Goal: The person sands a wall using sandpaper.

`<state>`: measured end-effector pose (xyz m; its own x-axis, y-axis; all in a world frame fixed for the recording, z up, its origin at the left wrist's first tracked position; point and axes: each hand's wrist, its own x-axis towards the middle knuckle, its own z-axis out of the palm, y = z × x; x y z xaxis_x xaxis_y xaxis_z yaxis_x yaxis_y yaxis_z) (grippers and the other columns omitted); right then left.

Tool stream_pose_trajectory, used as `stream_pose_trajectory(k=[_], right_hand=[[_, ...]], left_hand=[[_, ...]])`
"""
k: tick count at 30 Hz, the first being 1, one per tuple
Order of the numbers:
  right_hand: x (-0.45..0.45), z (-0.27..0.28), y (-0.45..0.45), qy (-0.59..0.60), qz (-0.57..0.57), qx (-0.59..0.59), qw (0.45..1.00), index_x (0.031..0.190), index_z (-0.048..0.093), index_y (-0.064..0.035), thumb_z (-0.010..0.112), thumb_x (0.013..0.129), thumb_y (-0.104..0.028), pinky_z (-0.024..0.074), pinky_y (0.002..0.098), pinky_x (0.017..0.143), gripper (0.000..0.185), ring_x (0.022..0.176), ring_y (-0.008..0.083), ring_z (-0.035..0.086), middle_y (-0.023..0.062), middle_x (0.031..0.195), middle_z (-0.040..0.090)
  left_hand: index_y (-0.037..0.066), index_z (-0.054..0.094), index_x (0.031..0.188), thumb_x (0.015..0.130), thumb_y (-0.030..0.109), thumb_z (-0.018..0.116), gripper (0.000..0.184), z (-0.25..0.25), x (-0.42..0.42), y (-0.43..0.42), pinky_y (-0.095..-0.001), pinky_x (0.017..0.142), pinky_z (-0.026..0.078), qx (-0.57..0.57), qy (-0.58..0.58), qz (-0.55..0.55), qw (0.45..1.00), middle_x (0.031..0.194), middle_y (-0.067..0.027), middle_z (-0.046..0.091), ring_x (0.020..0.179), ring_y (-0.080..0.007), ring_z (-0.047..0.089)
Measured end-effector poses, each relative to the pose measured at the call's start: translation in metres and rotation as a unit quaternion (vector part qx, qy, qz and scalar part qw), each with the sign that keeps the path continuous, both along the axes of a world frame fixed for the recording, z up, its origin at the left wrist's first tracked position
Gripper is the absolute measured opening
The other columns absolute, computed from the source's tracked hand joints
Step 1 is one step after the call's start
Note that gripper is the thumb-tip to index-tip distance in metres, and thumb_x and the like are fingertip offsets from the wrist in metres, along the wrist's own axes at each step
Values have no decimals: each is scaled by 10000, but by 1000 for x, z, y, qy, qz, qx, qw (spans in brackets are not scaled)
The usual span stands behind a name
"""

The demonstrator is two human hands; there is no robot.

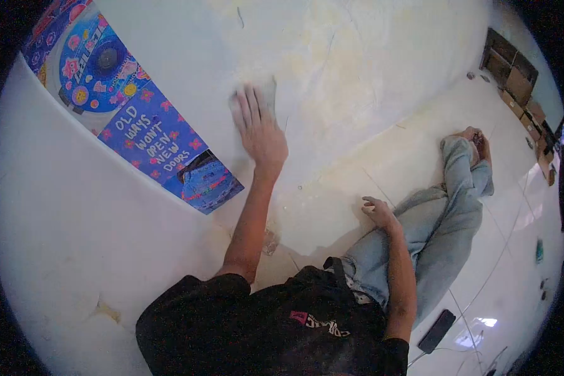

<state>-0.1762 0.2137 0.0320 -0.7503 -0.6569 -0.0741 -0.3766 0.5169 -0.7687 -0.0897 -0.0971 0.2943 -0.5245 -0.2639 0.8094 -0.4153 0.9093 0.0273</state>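
Observation:
My left hand presses flat on the white wall, fingers stretched upward and slightly blurred. Under the fingers lies a thin greyish sheet, its edge showing on the right; whether it is sandpaper or cloth I cannot make out. Yellowish patches and short dark marks show on the wall surface around it. My right hand hovers over or rests on my thigh in pale blue jeans, fingers loosely bent and apart, with nothing visible in it.
A colourful poster with lettering is on the wall at left. A black phone with a cable lies on the tiled floor. Cardboard boxes stand at the far right. My legs stretch along the wall's foot.

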Motion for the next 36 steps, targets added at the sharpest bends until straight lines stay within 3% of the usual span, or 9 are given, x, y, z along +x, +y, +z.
stream_pose_trajectory(k=[5,9,12,14,23,26,30,33,36], right_hand=[[2,6,1,-15,-9,18,1000,1331,540,-32,641,895,-266,546,405,805,505,954,318,683,214,1113,684],[4,12,-1,-59,-49,-15,997,1299,577,-74,682,868,-289,524,442,880,492,1009,360,669,210,1105,687],[2,-1,0,-22,-36,7,999,1296,580,-84,686,869,-302,524,444,882,491,1013,361,666,206,1103,688],[1,-4,3,14,-28,7,999,1291,587,-94,690,861,-295,520,433,903,485,1031,366,660,200,1114,686],[2,3,0,-13,-35,35,999,1321,562,-88,664,887,-269,544,388,812,481,915,285,689,188,1135,682],[-1,1,0,-31,-24,20,999,1331,554,-88,659,890,-276,544,386,802,490,887,280,691,187,1130,683],[-2,-15,3,-2,-32,3,999,1330,554,-86,658,892,-275,546,390,794,488,869,284,693,192,1133,680],[-3,-9,3,16,-25,34,999,1328,554,-82,654,893,-266,546,396,801,483,887,292,692,196,1141,677],[3,3,0,-20,-24,35,999,1309,569,-89,660,876,-299,523,426,899,490,1022,349,659,189,1125,685]], left_hand=[[10,193,1524,920,151,528,704,58,-15,8,-492,1198,85,-33,42,-48,997,1595,-171,181,1489,-339,98],[4,187,1523,917,128,525,705,17,-1,4,-502,1198,66,-5,23,-64,998,1600,-174,155,1490,-349,80],[-13,201,1515,878,101,531,726,-50,15,-1,-507,1196,66,32,13,-48,998,1596,-179,170,1489,-350,90],[-29,221,1506,839,72,539,746,-57,11,1,-508,1194,75,43,24,-29,998,1589,-185,196,1488,-346,111],[3,181,1525,920,135,537,714,88,-20,3,-516,1192,78,-36,104,-65,992,1607,-174,130,1492,-342,74],[1,185,1523,897,125,561,741,57,-9,-3,-519,1193,77,-48,53,-32,997,1603,-179,140,1491,-343,82],[-1,155,1528,878,128,575,785,-48,8,-8,-527,1191,75,30,-20,-3,999,1608,-175,118,1491,-356,66],[-41,240,1497,829,56,528,733,-59,17,-3,-524,1190,75,15,0,-21,1000,1576,-182,236,1483,-346,140],[-35,220,1503,843,67,527,734,-19,0,5,-508,1193,79,15,17,-25,999,1581,-175,223,1486,-335,129]])
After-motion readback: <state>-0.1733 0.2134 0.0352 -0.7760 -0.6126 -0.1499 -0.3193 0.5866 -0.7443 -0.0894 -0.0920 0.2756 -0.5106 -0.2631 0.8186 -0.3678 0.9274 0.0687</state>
